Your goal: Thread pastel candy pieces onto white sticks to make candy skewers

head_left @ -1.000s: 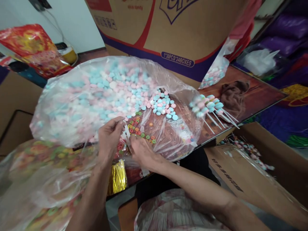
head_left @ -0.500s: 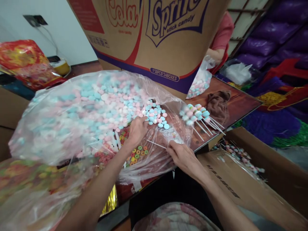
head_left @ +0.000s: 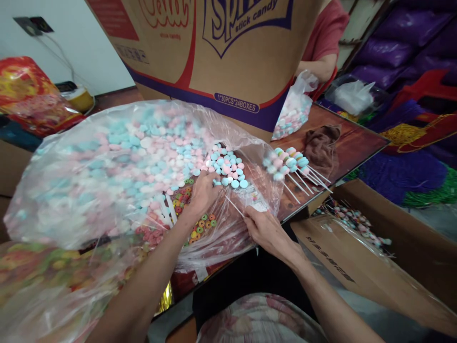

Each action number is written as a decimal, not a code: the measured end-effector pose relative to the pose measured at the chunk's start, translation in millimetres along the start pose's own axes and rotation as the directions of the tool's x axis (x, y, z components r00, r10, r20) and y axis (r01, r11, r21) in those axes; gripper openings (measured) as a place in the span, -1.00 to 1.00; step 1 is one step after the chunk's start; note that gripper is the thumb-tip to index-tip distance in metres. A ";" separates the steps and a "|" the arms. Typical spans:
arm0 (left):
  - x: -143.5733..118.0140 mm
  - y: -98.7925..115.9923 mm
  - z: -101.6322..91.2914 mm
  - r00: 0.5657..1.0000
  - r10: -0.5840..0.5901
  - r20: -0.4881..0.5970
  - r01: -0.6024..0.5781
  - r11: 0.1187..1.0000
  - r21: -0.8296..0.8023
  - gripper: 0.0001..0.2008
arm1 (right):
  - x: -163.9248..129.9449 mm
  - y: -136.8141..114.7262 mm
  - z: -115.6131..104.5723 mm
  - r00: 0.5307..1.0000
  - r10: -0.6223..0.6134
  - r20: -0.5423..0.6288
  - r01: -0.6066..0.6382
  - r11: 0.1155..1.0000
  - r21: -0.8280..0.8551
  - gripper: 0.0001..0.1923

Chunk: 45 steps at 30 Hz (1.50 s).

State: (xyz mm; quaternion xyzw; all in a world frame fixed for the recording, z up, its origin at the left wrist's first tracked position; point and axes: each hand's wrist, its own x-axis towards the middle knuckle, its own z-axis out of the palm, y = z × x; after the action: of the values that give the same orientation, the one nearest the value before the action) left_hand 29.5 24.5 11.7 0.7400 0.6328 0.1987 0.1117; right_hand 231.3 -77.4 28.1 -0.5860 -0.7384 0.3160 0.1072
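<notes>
Past the candies (head_left: pixel 228 168), a carton (head_left: pixel 235 76) (partly) hides someone (head_left: pixel 328 33).

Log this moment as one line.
left hand: at loose marshmallows | right hand: holding bare white stick | marshmallow skewers: lying right of loose marshmallows

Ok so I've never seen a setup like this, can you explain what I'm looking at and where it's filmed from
There's no machine here, just a person's bare hands, seen from a camera worn on their head, looking forward and down. The right hand holds a thin white stick. The left hand is at the edge of a loose pile of round pastel blue, pink and white pieces; whether it grips one is unclear. On the reddish-brown table are a big clear plastic bag of similar pieces, small multicoloured rings, and white sticks threaded with pastel pieces.
</notes>
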 end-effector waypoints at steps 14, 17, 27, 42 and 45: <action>-44.8 -21.8 -20.3 0.992 0.119 0.042 -0.115 0.989 -0.092 -0.76 | 1.9 0.7 7.0 0.989 0.047 -0.137 -0.030 0.992 0.121 -0.83; -46.7 -22.5 -24.6 1.000 0.015 -0.009 -0.016 0.991 -0.137 -0.74 | 0.8 -0.5 7.7 0.989 0.062 -0.132 -0.047 0.992 0.114 -0.83; -41.5 -18.8 -0.9 0.986 0.106 -0.128 -0.123 0.983 -0.136 -0.84 | 1.5 0.9 13.0 0.981 0.052 -0.187 -0.034 0.995 0.098 -0.74; -31.8 -26.9 -6.4 0.976 0.219 0.000 -0.215 0.957 -0.195 -0.75 | 2.4 6.8 7.0 0.989 -0.028 -0.144 0.073 0.944 0.322 -0.72; -33.1 -21.3 -7.9 0.999 -0.036 0.021 0.042 0.866 -0.498 -0.68 | 2.1 5.8 8.4 0.987 -0.046 -0.157 0.100 0.930 0.353 -0.75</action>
State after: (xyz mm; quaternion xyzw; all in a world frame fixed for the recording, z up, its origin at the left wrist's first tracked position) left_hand 3.1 -4.9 4.9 0.6742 0.5743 0.3489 0.3064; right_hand 230.8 -77.6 17.7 -0.5500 -0.6797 0.3978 0.2779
